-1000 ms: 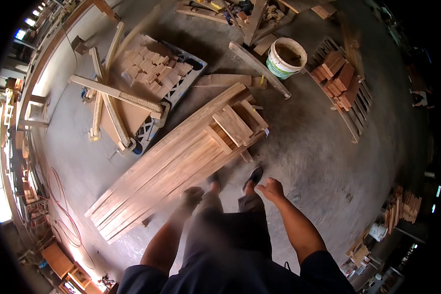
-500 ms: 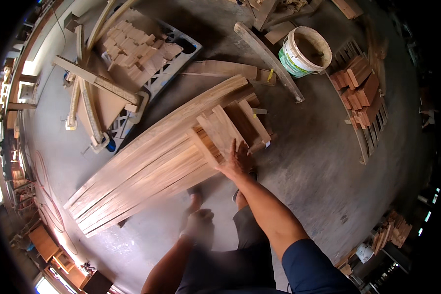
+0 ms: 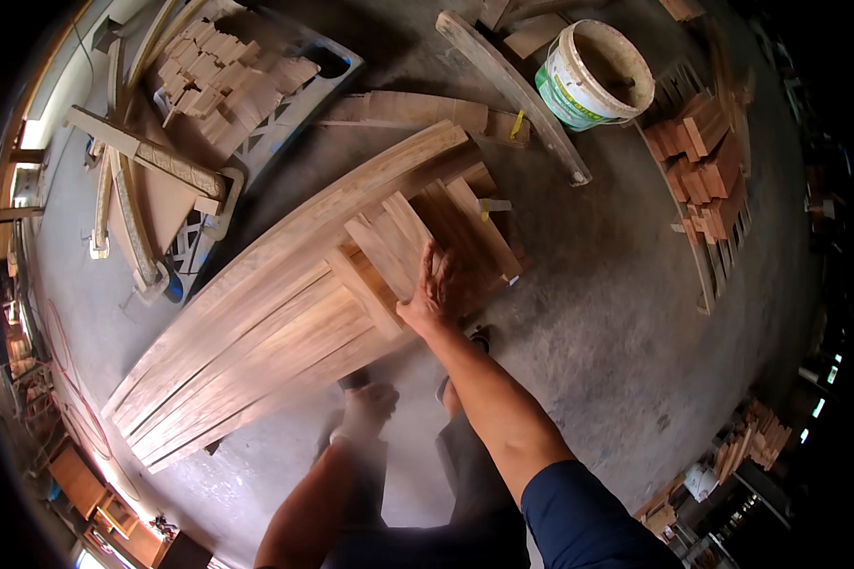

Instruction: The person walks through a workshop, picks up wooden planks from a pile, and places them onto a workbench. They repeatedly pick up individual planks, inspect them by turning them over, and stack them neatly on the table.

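My right hand (image 3: 434, 292) reaches forward and rests, fingers spread, at the near end of a short pale board (image 3: 387, 248). Its thumb lies toward the board's left edge. That board is one of several short pieces lying across a stack of long wooden planks (image 3: 266, 318). To its left is a narrow light slat (image 3: 365, 289); to its right, darker boards (image 3: 451, 223) lie side by side. Above the floor, just this side of the planks, my left hand (image 3: 368, 408) hangs with curled fingers. It looks blurred, and I see nothing in it.
A white-and-green bucket (image 3: 593, 81) stands at the far right beside a long beam (image 3: 517, 100). Reddish blocks (image 3: 702, 175) are stacked on a slatted rack further right. At the far left, small wood offcuts (image 3: 223, 81) lie on a plastic pallet (image 3: 304, 100), near clamped curved pieces (image 3: 147, 156).
The whole view has shifted, so the planks appear further left. My right hand stays at the short board's near end. My left hand remains low, with its fingers curled.
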Demonstrator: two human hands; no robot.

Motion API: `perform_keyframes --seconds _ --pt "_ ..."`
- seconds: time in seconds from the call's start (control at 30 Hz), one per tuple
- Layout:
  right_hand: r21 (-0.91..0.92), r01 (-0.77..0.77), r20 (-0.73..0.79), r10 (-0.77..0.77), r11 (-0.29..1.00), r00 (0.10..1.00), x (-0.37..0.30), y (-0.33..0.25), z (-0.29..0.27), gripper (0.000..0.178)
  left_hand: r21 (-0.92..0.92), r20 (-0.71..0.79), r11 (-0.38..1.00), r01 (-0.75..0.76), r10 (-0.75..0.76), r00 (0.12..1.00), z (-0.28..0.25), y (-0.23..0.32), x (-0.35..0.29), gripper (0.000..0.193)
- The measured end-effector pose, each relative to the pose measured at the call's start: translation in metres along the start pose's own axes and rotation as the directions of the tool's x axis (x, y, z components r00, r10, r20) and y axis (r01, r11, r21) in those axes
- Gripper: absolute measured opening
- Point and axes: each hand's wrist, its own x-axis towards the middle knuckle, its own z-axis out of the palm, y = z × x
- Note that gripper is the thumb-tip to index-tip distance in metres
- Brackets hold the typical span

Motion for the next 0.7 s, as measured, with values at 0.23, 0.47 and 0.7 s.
perform_keyframes --seconds 0.23,0.47,0.7 --pt "0.792 0.064 0.039 -0.155 0.608 0.987 -0.048 0.042 -0.04 0.093 0.425 -0.116 0.899 -0.11 0.174 0.978 -0.02 0.028 0.048 0.027" --pt "0.888 -0.238 0.305 0.118 -0.394 0.945 -0.198 0.094 -0.009 0.069 0.355 -0.456 0.918 0.177 0.005 0.89 -0.007 0.113 0.063 0.057" --pt "0.816 -0.087 0.279 0.259 -0.572 0.925 -0.198 0.1 0.01 0.072 0.445 -0.582 0.856 0.262 0.054 0.812 -0.011 0.109 0.147 0.061"
